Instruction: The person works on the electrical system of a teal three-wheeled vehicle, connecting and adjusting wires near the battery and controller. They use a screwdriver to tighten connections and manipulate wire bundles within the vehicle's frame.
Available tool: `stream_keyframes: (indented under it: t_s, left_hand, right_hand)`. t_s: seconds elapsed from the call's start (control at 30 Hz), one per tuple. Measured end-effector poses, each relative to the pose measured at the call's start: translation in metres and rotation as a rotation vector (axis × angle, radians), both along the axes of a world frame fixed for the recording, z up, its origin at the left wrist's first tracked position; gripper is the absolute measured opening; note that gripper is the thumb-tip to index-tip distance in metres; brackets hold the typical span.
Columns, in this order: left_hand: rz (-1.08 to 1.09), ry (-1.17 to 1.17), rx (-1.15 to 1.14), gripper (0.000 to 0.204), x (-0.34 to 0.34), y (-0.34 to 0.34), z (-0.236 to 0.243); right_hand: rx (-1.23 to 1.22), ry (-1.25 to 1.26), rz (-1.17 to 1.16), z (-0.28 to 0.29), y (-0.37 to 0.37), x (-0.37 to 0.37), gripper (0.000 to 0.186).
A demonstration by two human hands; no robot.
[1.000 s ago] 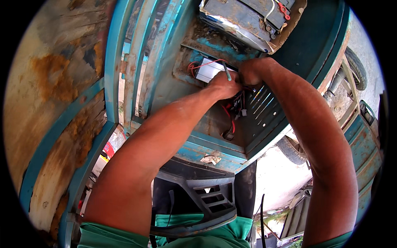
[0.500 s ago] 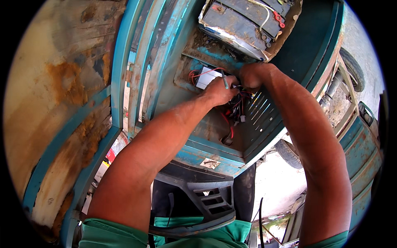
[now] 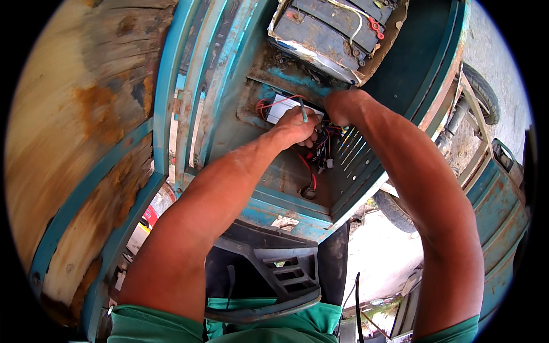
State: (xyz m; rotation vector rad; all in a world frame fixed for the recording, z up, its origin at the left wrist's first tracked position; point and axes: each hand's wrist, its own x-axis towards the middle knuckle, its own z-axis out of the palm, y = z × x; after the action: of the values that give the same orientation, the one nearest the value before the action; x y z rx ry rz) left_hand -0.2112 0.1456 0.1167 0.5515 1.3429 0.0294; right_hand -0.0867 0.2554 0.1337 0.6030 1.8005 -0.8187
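My left hand (image 3: 297, 127) is closed, with a thin grey-green rod (image 3: 303, 110) sticking up between its fingers. It reaches over a silver metal box (image 3: 280, 107) set in an opening in the teal metal compartment. Curled beside it, my right hand (image 3: 342, 107) is closed at the right end of that opening; its fingertips and whatever they grip are hidden. Around and below both hands hangs a bundle of thin coloured wires (image 3: 325, 146) with small connectors. A red cable (image 3: 310, 170) runs down from the bundle to a dark round end on the compartment floor.
Beyond my hands sits a dusty battery (image 3: 320, 34) in a torn carton, with red terminals and a white cable. A slotted teal panel (image 3: 357, 154) walls the right side. Teal frame bars (image 3: 197, 86) stand at left. A black plastic part (image 3: 280, 266) lies by my legs.
The whole view has shifted slightly. My left hand has turned a little, and its curled fingertips now show above the wires. The right hand stays at the same end of the opening.
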Motion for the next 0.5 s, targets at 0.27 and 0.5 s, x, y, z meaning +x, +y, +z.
stream_keyframes:
  t_s: [0.27,0.5]
  left_hand:
    - [-0.112,0.200,0.089,0.029,-0.040,-0.014,0.015]
    - [-0.412,0.460,0.286,0.030,-0.056,-0.035,0.084]
  right_hand:
    - [0.045,0.141,0.075,0.128,0.018,0.014,0.019]
    - [0.429,0.629,-0.201,0.157,0.000,0.070,0.018]
